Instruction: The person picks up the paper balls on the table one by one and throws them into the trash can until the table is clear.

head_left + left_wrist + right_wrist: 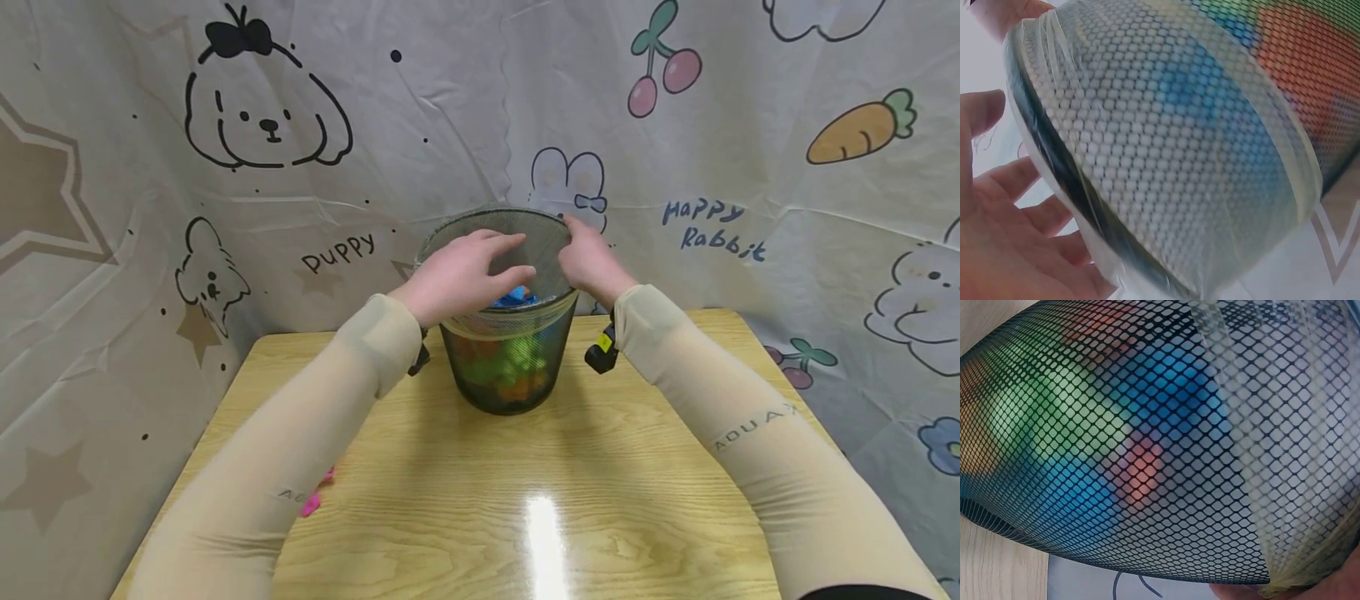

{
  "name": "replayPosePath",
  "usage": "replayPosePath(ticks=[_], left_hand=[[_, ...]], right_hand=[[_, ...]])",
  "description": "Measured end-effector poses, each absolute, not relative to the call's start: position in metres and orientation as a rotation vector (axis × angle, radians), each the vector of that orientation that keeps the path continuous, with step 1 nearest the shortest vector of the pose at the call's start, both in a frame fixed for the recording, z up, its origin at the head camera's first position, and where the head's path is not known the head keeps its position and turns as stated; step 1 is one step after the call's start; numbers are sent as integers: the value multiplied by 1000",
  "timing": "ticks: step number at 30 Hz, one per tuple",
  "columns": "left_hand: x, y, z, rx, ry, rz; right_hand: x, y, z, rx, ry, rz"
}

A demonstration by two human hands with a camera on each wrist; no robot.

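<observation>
A black mesh waste bin [506,392] stands upright on the table. A thin clear plastic bag [1147,156] lines it and is folded down over the rim. Crumpled blue, green, orange and red pieces [1072,419] show through the mesh. My left hand [468,271] is over the left side of the bin's mouth, fingers spread and thumb apart; in the left wrist view its fingertips are right at the bagged rim. At the right rim, my right hand [591,257] grips the bag, whose folds gather by the fingers; that hand is mostly hidden in the right wrist view.
Small pink pieces [311,504] lie on the wooden table [450,500], partly behind my left forearm. A printed cloth [450,108] hangs behind and beside the table. Dark wrist cameras [602,350] sit under both sleeves.
</observation>
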State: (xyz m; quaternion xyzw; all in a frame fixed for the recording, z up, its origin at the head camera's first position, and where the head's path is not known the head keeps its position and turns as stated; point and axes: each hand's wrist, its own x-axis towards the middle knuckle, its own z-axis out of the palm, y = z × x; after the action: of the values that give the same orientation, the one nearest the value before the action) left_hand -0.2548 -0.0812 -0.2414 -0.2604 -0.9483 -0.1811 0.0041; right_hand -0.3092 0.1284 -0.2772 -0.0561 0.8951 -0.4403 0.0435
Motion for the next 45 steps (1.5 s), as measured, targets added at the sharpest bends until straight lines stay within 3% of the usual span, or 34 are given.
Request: replayPosePath(ticks=[27,45], left_hand=[[-243,-182,-243,-530,-2937,-525],[-218,-257,-288,-456,-3088,-380]], right_hand=[[-307,131,-279,-194,2738,-1337],[-307,131,-277,-198,2710,-1337]])
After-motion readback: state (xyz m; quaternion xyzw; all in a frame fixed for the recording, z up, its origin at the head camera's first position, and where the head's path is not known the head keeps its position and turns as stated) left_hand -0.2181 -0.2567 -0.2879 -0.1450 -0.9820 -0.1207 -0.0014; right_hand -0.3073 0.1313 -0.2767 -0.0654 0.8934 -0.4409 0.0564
